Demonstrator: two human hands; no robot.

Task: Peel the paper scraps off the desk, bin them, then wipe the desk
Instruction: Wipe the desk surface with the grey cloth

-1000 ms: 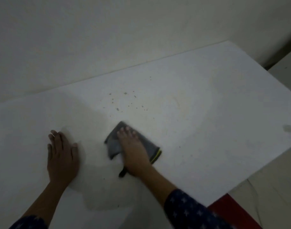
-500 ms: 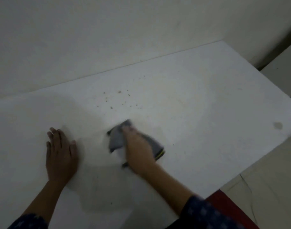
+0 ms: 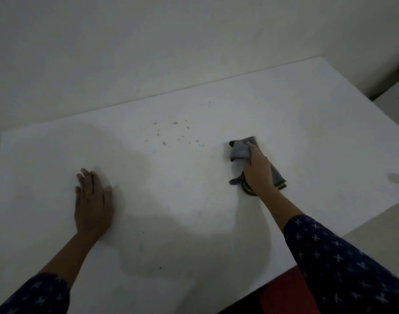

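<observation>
The white table (image 3: 284,109) fills most of the view, set against a pale wall, and no sizeable paper scraps show on it, so the job looks to be in its wiping stage.

The left hand (image 3: 93,205) lies flat on the near left of the table, fingers straight and slightly spread, holding nothing; it seems to be a brace.

The right hand (image 3: 258,171) is right of centre, palm down on the cloth (image 3: 239,150). This grip is a press, not a pinch: the fingers run fairly straight over the top of the fabric. The thumb cannot be seen.

The grey cloth, with a yellow-green edge, lies crumpled on the table under that hand. A bunched fold sticks out past the fingertips, towards the wall and to the left. The trimmed edge trails out at the wrist. It looks soft, light and limp, so it would likely fold or slide out from under a loose palm. Firm weight through the middle, with the front bunch tucked under the fingers, should keep it moving as one pad.

Small brown specks (image 3: 175,123) lie scattered to the left of the cloth, near it but not touching.

A faint grey smudge (image 3: 394,177) sits well apart from the cloth, by the right edge.
</observation>
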